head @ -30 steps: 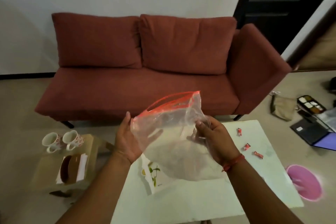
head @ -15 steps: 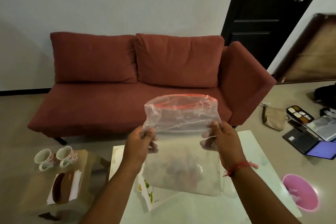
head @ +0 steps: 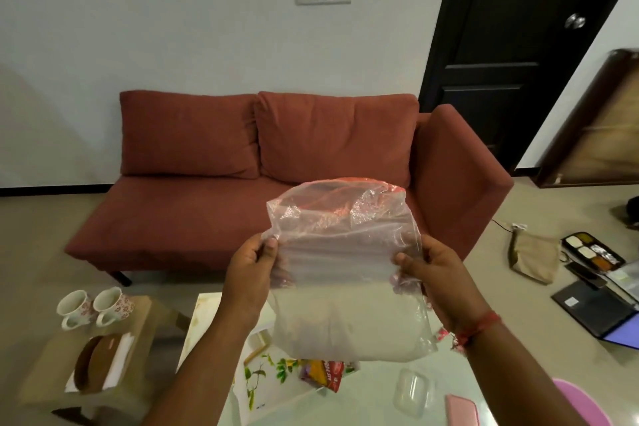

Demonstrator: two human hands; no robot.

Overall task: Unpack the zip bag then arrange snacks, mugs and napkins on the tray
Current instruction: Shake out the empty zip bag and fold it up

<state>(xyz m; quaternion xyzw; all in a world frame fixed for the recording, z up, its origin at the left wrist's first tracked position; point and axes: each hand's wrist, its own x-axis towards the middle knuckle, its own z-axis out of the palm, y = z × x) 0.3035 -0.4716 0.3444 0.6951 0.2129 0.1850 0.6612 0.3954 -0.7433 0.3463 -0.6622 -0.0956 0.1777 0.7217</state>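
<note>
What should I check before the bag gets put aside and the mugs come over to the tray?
1. Zip bag held securely: ok. The left hand and right hand each pinch a side edge, and the bag hangs in the air.
2. Bag emptied: cannot tell. The plastic looks slack, but the lower part is cloudy.
3. Snacks out: ok in part. A red snack packet lies on the table below the bag.
4. Mugs reachable: ok. The two stand side by side on the small side table.
5. Napkins ready: ok. The white stack sits in front of the mugs.
6. Hand free for the next grip: not ok. Both are occupied.
</note>
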